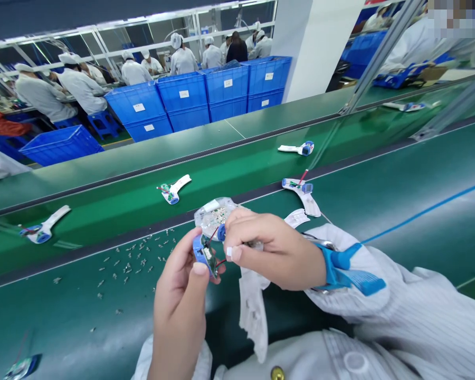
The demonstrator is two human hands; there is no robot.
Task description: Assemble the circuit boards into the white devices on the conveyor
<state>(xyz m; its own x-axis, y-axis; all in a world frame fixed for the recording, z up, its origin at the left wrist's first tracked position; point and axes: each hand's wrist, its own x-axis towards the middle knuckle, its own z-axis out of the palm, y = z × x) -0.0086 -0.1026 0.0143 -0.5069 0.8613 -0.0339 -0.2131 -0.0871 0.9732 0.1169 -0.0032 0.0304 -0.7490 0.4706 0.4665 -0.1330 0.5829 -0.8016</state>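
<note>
Beyond the line, co-workers [79,87] in white caps and coats sit among stacked blue crates [225,92]. On the near green conveyor surface [51,327], small metal parts [132,261] lie scattered just left of the hands. Farther along the belt, white handled housings with blue heads lie apart from one another, one at the left [44,226] and another nearer the middle [174,189].

At the centre, the person's left hand [180,301] is closed in a firm pinch, thumb and fingers pressed together on a blue-and-white head piece [203,254], which carries a small circuit board and red wires. That piece is held in the air above the belt, just below a clear plastic bag of small parts [216,216]. The right hand [275,252] comes in from the right, its grip curled shut, with the fingers pressed close beside a small blue cap [221,232]; exactly what they pinch is hidden.

A blue wrist strap [342,269] circles the right wrist, and a white cloth [253,316] hangs below. Farther right, two more housings [303,195] [296,149] lie on the belts.
</note>
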